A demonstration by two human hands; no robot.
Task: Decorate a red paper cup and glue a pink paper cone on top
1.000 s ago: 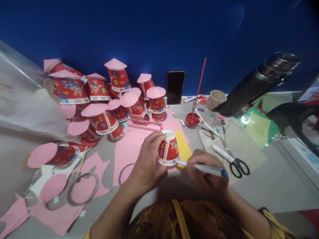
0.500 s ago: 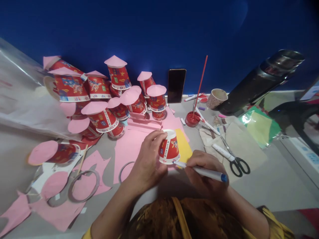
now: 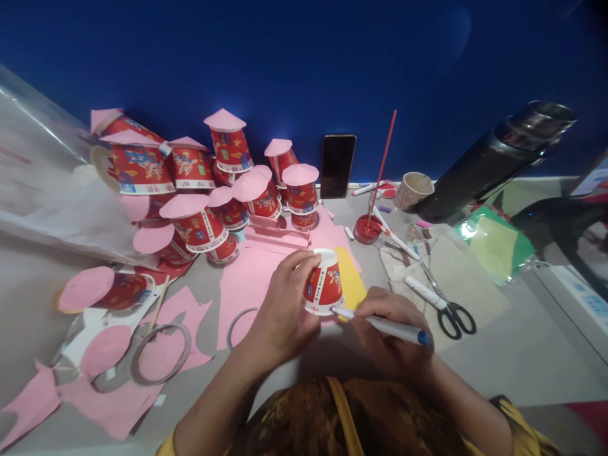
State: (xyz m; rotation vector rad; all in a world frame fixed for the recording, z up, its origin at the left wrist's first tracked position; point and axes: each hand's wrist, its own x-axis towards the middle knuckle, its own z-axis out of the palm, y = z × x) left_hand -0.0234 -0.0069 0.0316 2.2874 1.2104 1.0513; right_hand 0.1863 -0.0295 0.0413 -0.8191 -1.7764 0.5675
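Observation:
A red printed paper cup (image 3: 325, 284), upside down with its white base up, is gripped from the left by my left hand (image 3: 287, 304). My right hand (image 3: 392, 332) is closed around a white marker (image 3: 394, 326) with a blue end. The marker's tip touches, or nearly touches, the white band along the cup's lower rim, where small coloured marks show. Sheets of pink paper (image 3: 247, 266) and a yellow sheet (image 3: 351, 272) lie behind the cup. Several matching red cups with pink paper cones on top (image 3: 205, 228) stand stacked at the back left.
Tape rolls (image 3: 187, 354) and pink scraps (image 3: 109, 402) lie at left. At right are black-handled scissors (image 3: 456, 320), loose markers (image 3: 424, 292), a red paint pot (image 3: 367, 229) with a stick, and a black flask (image 3: 494, 158). A phone (image 3: 337, 166) leans on the blue wall.
Both hands, the cup and the marker hold nearly the same pose; the marker tip stays at the cup's lower rim. The camera view has shifted slightly.

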